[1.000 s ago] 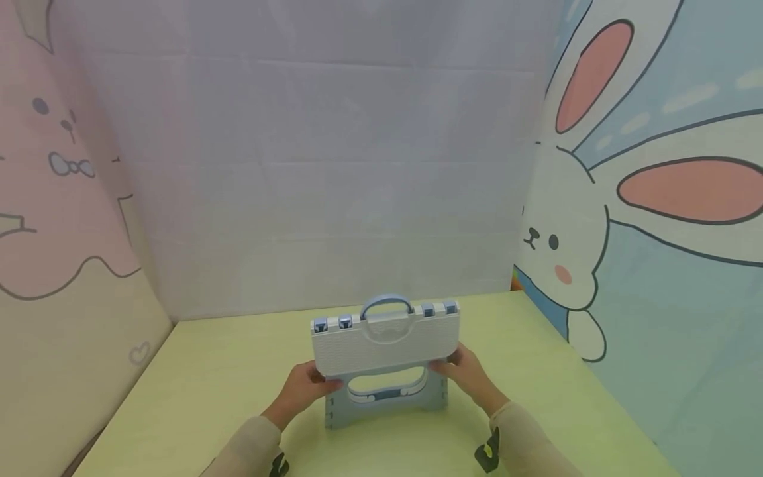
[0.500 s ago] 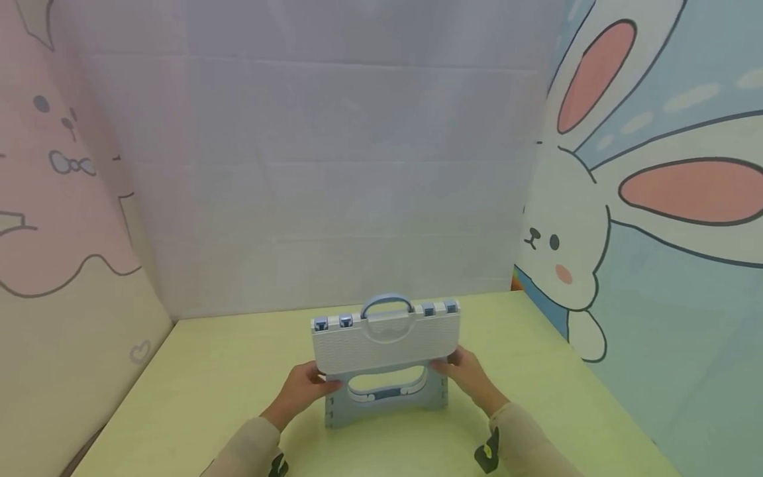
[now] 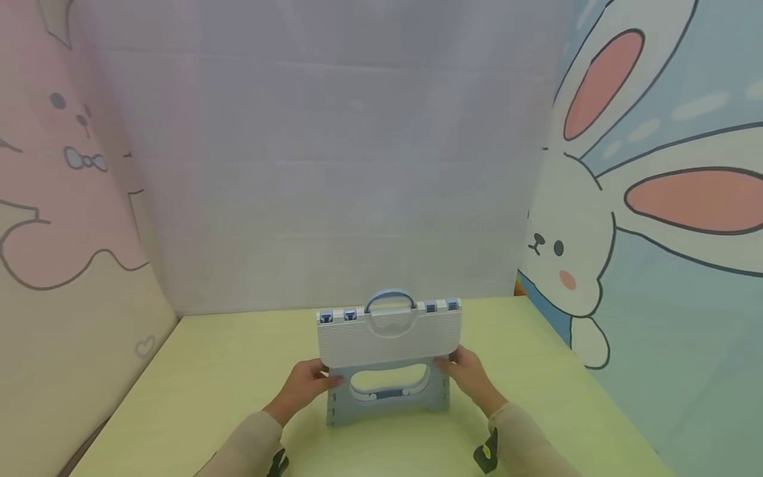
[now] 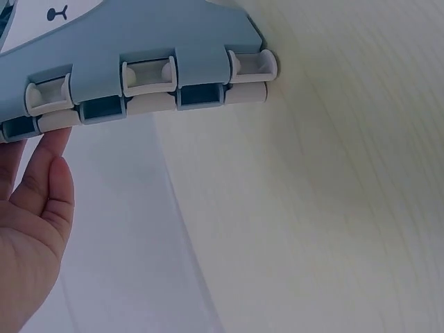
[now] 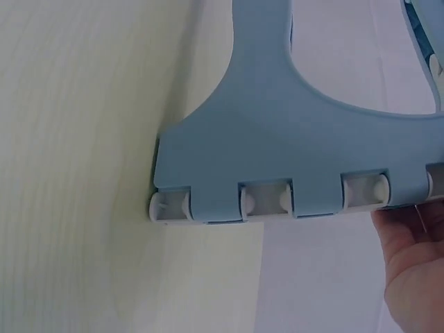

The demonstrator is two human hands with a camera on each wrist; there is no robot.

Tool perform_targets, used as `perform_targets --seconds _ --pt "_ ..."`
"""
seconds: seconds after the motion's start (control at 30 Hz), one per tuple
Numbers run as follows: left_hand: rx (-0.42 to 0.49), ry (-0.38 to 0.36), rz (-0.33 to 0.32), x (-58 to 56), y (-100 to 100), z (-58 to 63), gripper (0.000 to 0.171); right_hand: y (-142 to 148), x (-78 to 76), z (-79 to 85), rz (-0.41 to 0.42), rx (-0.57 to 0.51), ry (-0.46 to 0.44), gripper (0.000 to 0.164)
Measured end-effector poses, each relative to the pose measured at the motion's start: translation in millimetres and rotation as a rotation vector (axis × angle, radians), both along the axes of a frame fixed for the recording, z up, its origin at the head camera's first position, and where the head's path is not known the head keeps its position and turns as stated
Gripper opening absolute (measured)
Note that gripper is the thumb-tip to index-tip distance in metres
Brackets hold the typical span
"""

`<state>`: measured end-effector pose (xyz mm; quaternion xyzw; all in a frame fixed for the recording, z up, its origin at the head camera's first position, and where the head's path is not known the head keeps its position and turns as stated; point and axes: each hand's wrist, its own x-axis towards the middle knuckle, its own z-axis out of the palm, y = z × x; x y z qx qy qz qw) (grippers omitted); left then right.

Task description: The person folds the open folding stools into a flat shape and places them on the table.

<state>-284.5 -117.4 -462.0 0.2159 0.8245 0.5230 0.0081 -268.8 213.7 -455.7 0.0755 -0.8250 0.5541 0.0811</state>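
A folding step stool [image 3: 390, 341], its white textured panel above a light blue leg frame [image 3: 390, 412], stands upright on the table in the head view. A blue carry handle [image 3: 390, 292] arches over its top edge. My left hand [image 3: 303, 387] grips the stool's left side just under the panel, thumb in front and the other fingers partly hidden behind. On the opposite side my right hand [image 3: 471, 381] holds it likewise. Both wrist views show the hinged side edges of the blue leg [image 4: 201, 35], with fingers against them.
The pale yellow table [image 3: 232, 358] extends around the stool on all sides. A white sheet [image 3: 334, 165] closes off the back. Printed cloths with a pink animal [image 3: 53, 165] and a white rabbit [image 3: 572, 245] line the left and right.
The head view has shifted slightly. The stool's panel appears slightly more level. Both hands keep the same hold on its sides.
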Motion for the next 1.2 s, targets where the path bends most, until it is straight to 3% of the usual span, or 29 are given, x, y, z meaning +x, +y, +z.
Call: perform_targets --seconds 0.47,0.8,1.2 --pt "-0.02 0.02 -0.004 2.0 1 4.7 0.027 2 -1.0 3.7 -0.006 0.128 0.062 0.031" --pt "0.008 -0.017 -0.014 3.4 0 2.5 0.032 3 1.8 2.5 0.038 0.182 0.081 0.032" --pt "0.054 -0.063 -0.052 3.9 0 -4.2 0.037 10 2.1 0.0 0.071 0.19 0.012 0.032"
